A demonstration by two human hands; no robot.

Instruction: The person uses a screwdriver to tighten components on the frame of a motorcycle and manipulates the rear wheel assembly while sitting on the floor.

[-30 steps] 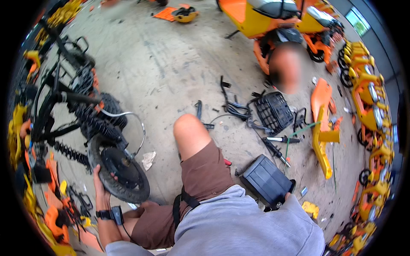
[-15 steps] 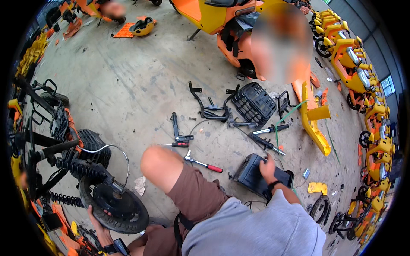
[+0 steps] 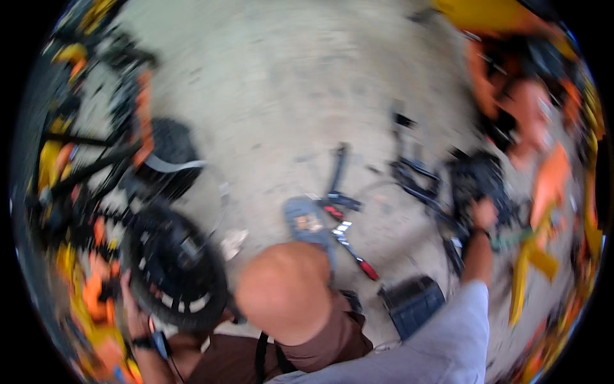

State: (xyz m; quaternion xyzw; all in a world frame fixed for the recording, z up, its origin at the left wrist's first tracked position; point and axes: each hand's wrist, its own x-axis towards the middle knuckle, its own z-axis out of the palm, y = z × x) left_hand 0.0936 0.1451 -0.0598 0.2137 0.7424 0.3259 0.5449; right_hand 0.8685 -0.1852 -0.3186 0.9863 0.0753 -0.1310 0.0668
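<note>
At the lower left, a wheel with a black tyre stands tilted beside a stripped scooter frame. My left hand grips the tyre's left rim, with the fingers partly hidden behind it. My right arm reaches far out to the right. My right hand is at the near edge of a black plastic basket; blur hides its fingers and whether it holds anything. Between my knee and that arm lies a ratchet wrench with a red handle. A black box sits beneath my right forearm.
A black metal bracket lies on the concrete floor ahead of my foot. Bent black tubing rests left of the basket. Yellow and orange panels lie at the right, and scooter parts crowd the left edge. A crumpled paper lies beside the wheel.
My right hand has left the black box and reached forward to the basket. My left hand stays on the wheel. The view has swung left and is blurred.
</note>
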